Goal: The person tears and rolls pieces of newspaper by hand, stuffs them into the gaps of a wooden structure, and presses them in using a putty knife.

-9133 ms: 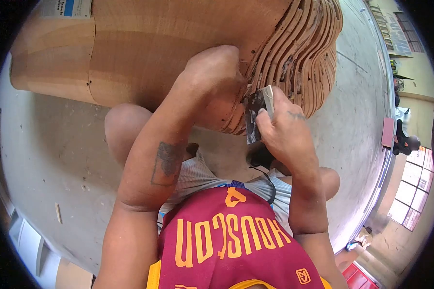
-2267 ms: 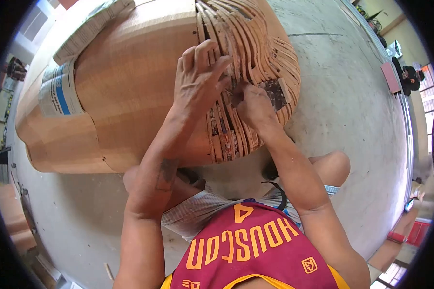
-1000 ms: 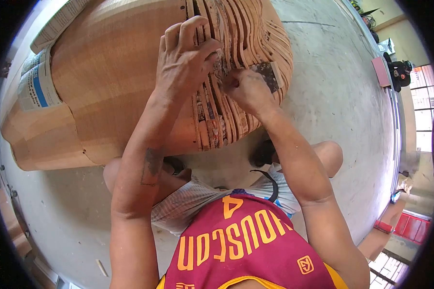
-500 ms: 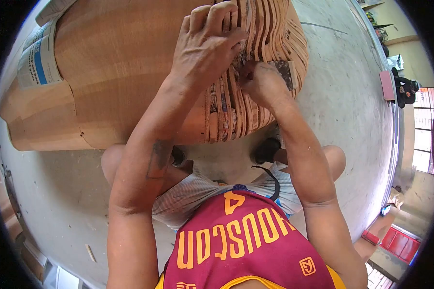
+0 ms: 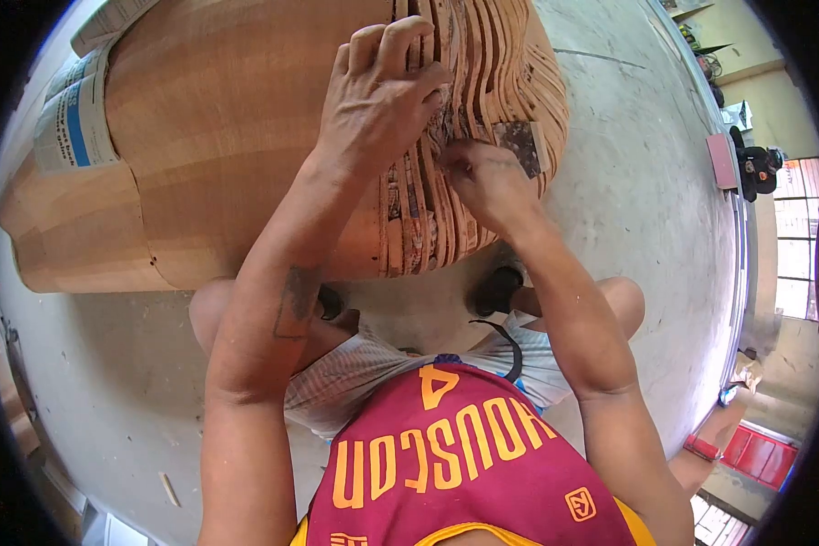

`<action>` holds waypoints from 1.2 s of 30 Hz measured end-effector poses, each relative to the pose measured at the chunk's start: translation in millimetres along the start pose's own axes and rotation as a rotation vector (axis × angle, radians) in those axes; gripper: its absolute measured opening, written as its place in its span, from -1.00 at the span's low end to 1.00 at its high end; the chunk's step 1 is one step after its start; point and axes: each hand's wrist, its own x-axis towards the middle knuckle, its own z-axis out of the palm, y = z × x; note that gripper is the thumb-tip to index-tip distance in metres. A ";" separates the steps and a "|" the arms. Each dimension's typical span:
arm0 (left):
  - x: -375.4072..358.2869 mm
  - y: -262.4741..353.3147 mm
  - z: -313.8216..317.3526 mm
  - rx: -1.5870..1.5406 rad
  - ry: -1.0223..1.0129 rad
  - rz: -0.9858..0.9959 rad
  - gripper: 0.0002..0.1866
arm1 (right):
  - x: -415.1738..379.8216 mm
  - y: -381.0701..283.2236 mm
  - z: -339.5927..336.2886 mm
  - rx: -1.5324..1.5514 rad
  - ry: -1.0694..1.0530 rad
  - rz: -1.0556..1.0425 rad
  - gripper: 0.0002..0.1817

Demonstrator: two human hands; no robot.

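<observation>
A large rounded wooden form fills the upper left, smooth on its left part. Its right part is made of wavy wooden strips with narrow gaps between them. My left hand rests on the strips near the top, fingers bent over their edges; what lies under the fingertips is hidden. My right hand is closed at the strips, lower and to the right, its fingertips pressed together at a gap. Anything in them is too small to name. Beside it a dark speckled square patch lies on the strips.
Printed paper is stuck to the form's left end. Grey floor surrounds it, with a small pale stick at lower left. A pink box, a black object and a red crate stand at the right.
My right hand has moved slightly down and left along the strips, uncovering more of the speckled patch. My left hand stays on the strips, a little lower in view.
</observation>
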 end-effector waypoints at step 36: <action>1.0 6.8 -6.1 0.092 -0.142 -0.045 -0.56 | -29.1 -36.9 -60.2 0.402 0.122 0.267 -0.53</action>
